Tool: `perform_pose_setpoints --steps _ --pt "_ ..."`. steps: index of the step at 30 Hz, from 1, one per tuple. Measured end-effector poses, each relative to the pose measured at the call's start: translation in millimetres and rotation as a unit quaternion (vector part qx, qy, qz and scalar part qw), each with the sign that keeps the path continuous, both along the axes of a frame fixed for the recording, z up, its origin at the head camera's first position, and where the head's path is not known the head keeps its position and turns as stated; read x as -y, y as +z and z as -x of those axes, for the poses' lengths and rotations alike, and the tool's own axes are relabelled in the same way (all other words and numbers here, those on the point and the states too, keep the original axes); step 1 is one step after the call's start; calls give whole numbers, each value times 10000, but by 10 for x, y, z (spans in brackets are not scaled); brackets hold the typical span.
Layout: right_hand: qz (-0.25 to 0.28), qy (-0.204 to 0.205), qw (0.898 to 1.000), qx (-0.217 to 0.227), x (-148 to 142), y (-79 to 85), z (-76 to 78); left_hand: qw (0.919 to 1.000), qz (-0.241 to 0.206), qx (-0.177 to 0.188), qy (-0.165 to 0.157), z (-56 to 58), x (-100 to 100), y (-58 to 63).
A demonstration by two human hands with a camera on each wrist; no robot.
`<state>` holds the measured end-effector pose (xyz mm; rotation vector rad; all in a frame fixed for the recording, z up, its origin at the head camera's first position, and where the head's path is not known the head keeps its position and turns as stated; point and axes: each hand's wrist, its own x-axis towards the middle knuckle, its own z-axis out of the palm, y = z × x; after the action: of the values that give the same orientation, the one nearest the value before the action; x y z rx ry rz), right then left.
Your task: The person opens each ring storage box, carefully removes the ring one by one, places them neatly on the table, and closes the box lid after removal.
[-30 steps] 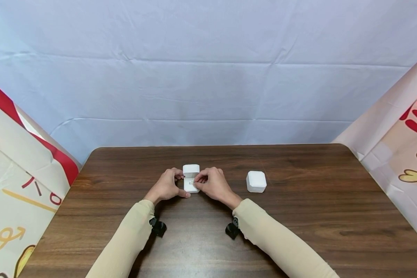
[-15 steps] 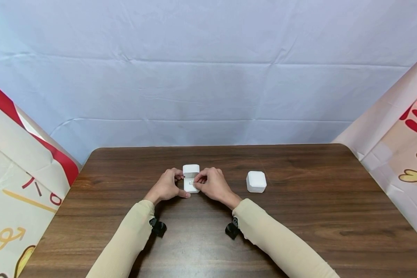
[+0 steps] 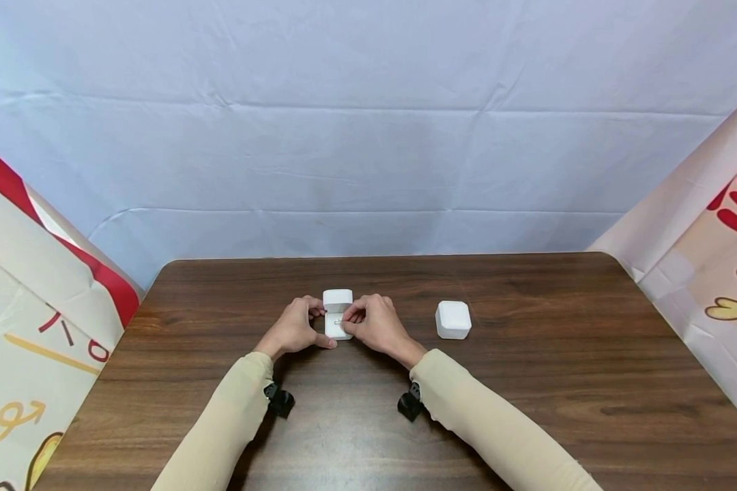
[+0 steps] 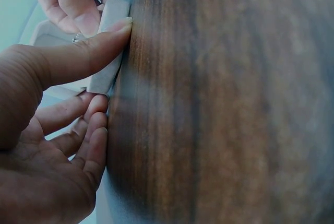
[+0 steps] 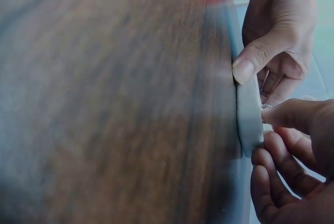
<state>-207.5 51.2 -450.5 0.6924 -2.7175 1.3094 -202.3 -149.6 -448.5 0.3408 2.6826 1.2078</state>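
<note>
A small white ring box (image 3: pixel 338 335) stands on the table with its lid raised at the back. My left hand (image 3: pixel 295 329) grips the box from the left; in the left wrist view its thumb lies along the front of the box base (image 4: pixel 108 78) and the fingers are at the side. From the other side, my right hand (image 3: pixel 376 326) pinches a small silver-coloured ring (image 4: pixel 76 38) with a sparkling top, at the box's white insert. In the right wrist view only a bit of the ring (image 5: pixel 267 105) shows beyond the thumb. How deep it sits in the insert I cannot tell.
A second white box (image 3: pixel 453 320), lid down, is to the right of my right hand on the dark wooden table (image 3: pixel 528 395). Behind the table hangs a pale cloth (image 3: pixel 368 150), and printed cloths flank both sides.
</note>
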Motion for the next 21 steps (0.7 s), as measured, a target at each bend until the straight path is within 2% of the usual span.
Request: perform_pose_setpoints --steps 21 --pt "-96 18 9998 -165 -3 -28 34 10000 -48 40 -1 -1 -8 3"
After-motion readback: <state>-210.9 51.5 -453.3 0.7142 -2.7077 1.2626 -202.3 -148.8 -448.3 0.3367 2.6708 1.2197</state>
